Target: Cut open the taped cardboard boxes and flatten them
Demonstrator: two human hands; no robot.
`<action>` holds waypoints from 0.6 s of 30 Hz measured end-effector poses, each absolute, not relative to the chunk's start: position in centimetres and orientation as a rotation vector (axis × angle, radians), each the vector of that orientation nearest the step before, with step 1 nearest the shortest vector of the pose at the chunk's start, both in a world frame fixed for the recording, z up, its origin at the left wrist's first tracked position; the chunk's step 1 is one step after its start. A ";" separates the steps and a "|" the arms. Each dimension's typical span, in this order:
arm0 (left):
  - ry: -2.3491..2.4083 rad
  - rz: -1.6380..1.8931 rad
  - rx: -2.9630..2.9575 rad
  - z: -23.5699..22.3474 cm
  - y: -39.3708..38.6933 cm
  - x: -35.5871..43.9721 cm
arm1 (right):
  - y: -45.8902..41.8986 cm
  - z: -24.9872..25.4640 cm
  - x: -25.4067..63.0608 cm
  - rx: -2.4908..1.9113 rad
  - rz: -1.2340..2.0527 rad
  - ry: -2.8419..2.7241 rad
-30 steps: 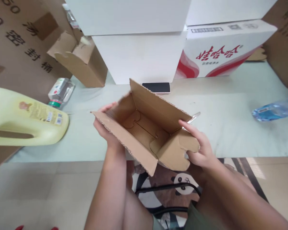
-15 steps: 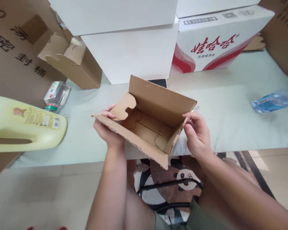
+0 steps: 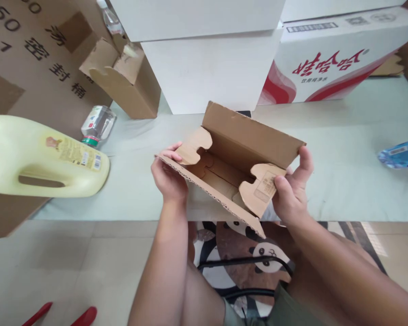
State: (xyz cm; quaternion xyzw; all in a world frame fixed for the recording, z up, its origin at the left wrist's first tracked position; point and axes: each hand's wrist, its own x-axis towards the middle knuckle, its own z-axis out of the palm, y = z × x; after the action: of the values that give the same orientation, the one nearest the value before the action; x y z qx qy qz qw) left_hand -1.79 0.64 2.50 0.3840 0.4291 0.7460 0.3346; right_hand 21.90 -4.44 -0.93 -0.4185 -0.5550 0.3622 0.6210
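Note:
A small brown cardboard box (image 3: pixel 221 199) is held up in front of me, its top gaping and tilted toward me. The inside shows nothing but interlocked bottom flaps. My left hand (image 3: pixel 171 176) grips the box's left end, with the fingertips over the edge beside the notched left flap (image 3: pixel 194 146). At the right end, my right hand (image 3: pixel 294 185) has its thumb on the notched right flap (image 3: pixel 263 188), which bears a printed label and is folded inward. Its index finger touches the corner of the long far flap (image 3: pixel 253 136).
White cartons (image 3: pixel 211 72) and a red-and-white carton (image 3: pixel 329 68) stand along the back. To the left are a yellow jug (image 3: pixel 47 158), a clear bottle (image 3: pixel 98 124), another small cardboard box (image 3: pixel 132 86) and a large carton (image 3: pixel 44 68). A blue-labelled bottle (image 3: pixel 401 154) lies at right.
The right end flap has folded inward over the opening under my right thumb. My right index finger has moved onto the far flap's corner. The whole view has shifted, with things sitting further right.

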 end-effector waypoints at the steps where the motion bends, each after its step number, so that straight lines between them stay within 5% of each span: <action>1: 1.119 1.942 0.996 2.5 0.6 -1.8 | -4.4 -1.0 21.9 -0.961 0.824 -1.258; 18: 1.108 1.943 0.960 2.6 0.9 -1.3 | -4.0 -1.7 23.6 -0.993 1.081 -1.259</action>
State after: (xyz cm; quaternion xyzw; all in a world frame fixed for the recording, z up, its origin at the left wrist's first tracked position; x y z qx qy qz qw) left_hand -1.35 0.91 2.57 0.3701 0.4269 0.7487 0.3466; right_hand 23.64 -4.00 -1.66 -0.4228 -0.5359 0.4601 0.5677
